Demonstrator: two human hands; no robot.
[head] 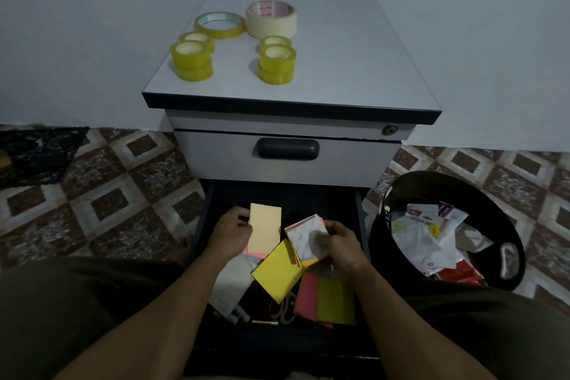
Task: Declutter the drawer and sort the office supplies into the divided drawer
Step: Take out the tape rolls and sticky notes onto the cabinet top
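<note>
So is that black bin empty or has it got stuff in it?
Not empty: the black bin holds crumpled white wrappers and red packaging.

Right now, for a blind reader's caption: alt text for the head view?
Over an open drawer, the left hand holds a peach pad and the right hand a white-backed stack; tape rolls sit on the cabinet.

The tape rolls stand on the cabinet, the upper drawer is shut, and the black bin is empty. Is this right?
Not quite: the head view shows the black bin holding wrappers. The tape rolls do stand on the cabinet, and the upper drawer is shut.
</note>
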